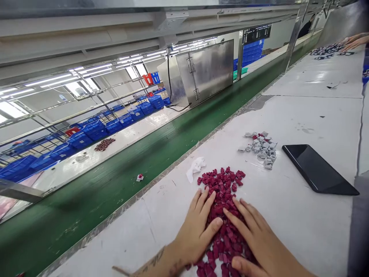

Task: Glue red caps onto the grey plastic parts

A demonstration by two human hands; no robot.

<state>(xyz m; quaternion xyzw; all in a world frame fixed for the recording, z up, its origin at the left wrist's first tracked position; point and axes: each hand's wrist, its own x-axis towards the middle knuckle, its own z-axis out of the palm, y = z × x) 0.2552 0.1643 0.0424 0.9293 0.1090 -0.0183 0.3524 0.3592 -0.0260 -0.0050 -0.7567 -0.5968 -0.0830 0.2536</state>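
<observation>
both hands lie flat and open, nothing pinched: my left hand and right hand press either side of the heap of small red plastic parts on the white worktable. i judge gathering barely begun; a grey parts pile sits well apart. blue crates beyond the green conveyor; contents unclear.

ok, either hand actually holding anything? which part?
Nothing held. Left hand and right hand lie flat, palms down, on the pile of red pieces, fingers spread over it.
</observation>
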